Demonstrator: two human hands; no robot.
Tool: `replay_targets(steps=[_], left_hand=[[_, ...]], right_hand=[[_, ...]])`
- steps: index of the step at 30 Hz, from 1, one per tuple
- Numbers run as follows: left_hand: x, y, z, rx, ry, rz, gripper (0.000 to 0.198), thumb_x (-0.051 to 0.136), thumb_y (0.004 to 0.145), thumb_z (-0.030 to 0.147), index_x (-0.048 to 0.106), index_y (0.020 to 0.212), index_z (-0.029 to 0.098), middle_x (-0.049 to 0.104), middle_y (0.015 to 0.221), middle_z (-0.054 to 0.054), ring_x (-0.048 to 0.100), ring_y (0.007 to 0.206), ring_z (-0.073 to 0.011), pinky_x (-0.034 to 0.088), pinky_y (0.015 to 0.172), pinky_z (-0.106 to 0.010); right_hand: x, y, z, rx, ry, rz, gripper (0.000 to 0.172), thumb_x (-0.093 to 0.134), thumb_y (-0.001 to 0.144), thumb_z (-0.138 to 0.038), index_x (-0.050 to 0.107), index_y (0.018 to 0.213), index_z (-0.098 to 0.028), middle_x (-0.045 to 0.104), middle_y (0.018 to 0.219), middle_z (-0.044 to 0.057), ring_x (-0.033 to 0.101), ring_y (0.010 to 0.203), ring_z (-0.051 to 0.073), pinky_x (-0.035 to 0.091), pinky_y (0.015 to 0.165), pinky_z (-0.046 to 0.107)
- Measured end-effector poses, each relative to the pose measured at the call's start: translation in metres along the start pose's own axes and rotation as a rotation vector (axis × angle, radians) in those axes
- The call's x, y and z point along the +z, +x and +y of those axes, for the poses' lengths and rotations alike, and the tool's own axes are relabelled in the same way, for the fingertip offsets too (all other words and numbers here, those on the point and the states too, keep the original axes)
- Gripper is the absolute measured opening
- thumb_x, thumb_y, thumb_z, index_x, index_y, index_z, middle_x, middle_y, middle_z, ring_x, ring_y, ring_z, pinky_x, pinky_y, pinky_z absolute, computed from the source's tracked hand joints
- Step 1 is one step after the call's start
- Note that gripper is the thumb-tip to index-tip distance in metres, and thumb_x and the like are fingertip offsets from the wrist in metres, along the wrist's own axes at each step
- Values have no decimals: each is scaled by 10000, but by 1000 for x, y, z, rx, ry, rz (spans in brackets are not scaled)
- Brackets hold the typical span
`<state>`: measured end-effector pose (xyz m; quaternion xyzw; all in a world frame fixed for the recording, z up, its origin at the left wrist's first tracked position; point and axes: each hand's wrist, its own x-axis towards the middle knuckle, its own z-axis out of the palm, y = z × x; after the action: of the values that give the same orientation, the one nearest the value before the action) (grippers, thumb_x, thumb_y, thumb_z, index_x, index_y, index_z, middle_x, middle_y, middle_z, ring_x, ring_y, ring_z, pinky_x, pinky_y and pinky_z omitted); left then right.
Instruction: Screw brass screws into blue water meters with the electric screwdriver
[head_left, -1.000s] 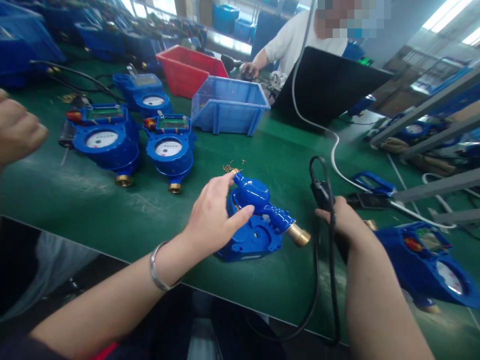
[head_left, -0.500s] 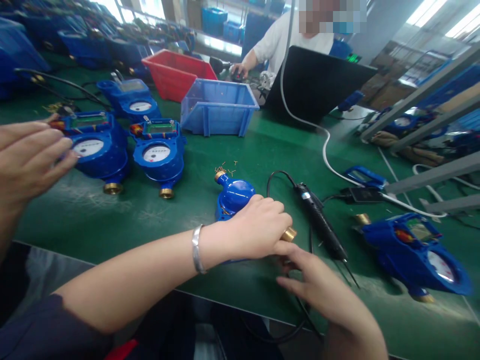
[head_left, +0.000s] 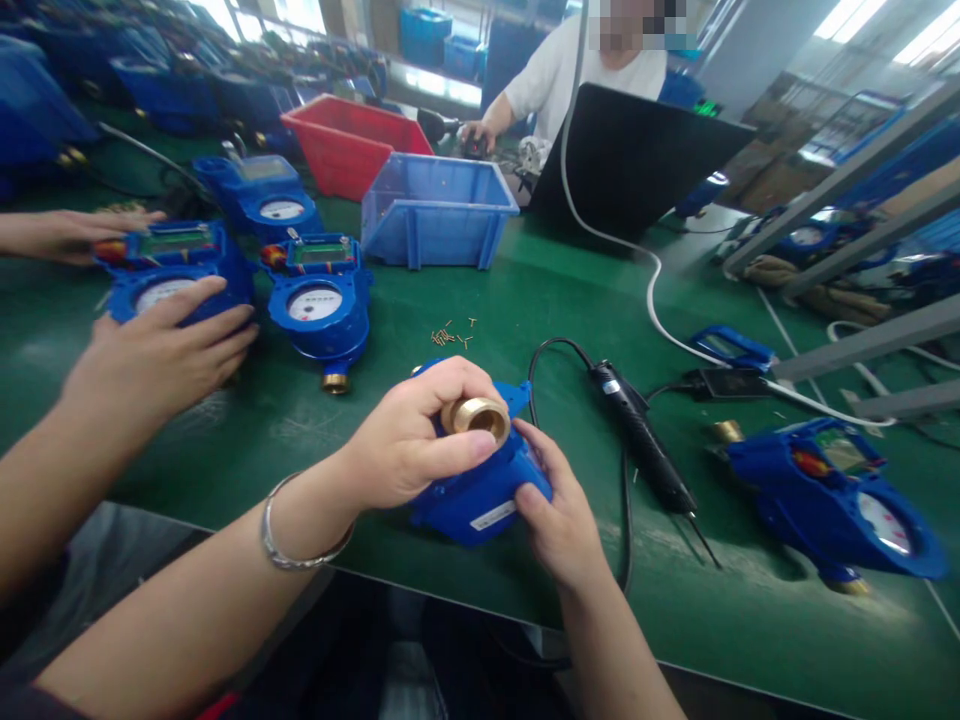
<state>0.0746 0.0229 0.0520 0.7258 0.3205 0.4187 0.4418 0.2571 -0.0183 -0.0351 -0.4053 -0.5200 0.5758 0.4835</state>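
My left hand [head_left: 409, 440] and my right hand [head_left: 559, 510] both grip a blue water meter body [head_left: 480, 495], lifted on edge near the front of the green table [head_left: 525, 300]. Its brass threaded end [head_left: 474, 415] points toward me, with my left fingers around the body just behind it. My right hand holds the meter's right side from below. An electric screwdriver [head_left: 641, 440] lies on the table right of my hands, free. A small heap of brass screws [head_left: 450, 335] sits just beyond the meter.
A co-worker's hand [head_left: 161, 350] rests on a finished blue meter [head_left: 169, 280] at left; two more meters [head_left: 322, 300] stand beside it. Another meter [head_left: 840, 495] lies at right. A blue bin [head_left: 435, 210] and red bin [head_left: 349, 145] stand behind. A person sits across the table.
My right hand let go of the screwdriver, which now lies on the table. Both hands tipped the meter body up so its brass end faces me. The co-worker's hand came down onto the left meter.
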Motion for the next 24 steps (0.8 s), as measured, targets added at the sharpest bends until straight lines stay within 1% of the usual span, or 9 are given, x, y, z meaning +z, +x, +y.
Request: replay_targets(steps=[2,6,9,11,13,15,18,21,24], left_hand=[[-1,-6,-2,-25,-113,37,171,578,775,310,586,850,156,531,879,-45,491,851,-179,389,770,-297],[3,-15,-6,-26,-266,83,196,599,769,341,603,859,167,524,903,-45,479,863,-174,392,759,-274],[7,-20,-8,-13,-338,110,179,604,770,332,610,859,177,528,887,-37,479,847,-160,396,757,-256],[8,-23,-9,-15,-385,123,178,612,762,322,617,867,178,531,887,-38,486,823,-156,402,747,-257],[9,-26,-9,-30,-423,131,187,617,754,317,623,877,177,530,900,-43,493,794,-154,410,728,-263],[9,-27,-9,-56,-431,135,187,618,753,313,627,886,181,529,914,-46,497,787,-157,414,727,-273],[9,-27,-8,-82,-415,124,172,613,762,315,629,884,195,526,921,-37,501,799,-155,412,751,-276],[10,-25,-7,-70,-380,102,170,600,776,325,623,888,199,526,929,-31,497,830,-153,405,763,-264],[11,-22,-7,-42,-301,89,177,583,794,334,611,907,201,532,932,-32,484,899,-166,387,805,-267]], right_hand=[[-3,-2,-1,48,82,51,532,591,760,-549,484,1207,-282,542,1137,46,540,995,219,436,871,341],[-5,-5,-7,101,167,122,512,612,736,-557,519,1143,-260,563,1071,47,558,902,197,469,781,305],[-1,-6,-16,140,159,150,483,619,738,-541,524,1117,-257,579,991,30,558,788,154,474,673,249],[2,-6,-22,165,132,161,472,615,740,-544,530,1094,-243,580,966,27,551,759,143,467,647,236],[4,-5,-27,184,111,162,477,603,740,-558,529,1078,-229,577,982,34,550,759,146,465,643,242],[5,-3,-30,204,99,163,484,594,740,-569,521,1070,-223,571,1001,42,551,748,150,462,628,250],[6,-1,-33,234,80,173,497,588,739,-578,510,1075,-220,572,968,45,537,681,141,445,570,247],[6,1,-36,231,56,175,502,591,731,-583,518,1066,-216,577,950,45,534,667,142,443,558,248],[7,3,-38,228,64,186,470,594,737,-570,532,1043,-219,584,901,28,525,646,127,440,556,233]])
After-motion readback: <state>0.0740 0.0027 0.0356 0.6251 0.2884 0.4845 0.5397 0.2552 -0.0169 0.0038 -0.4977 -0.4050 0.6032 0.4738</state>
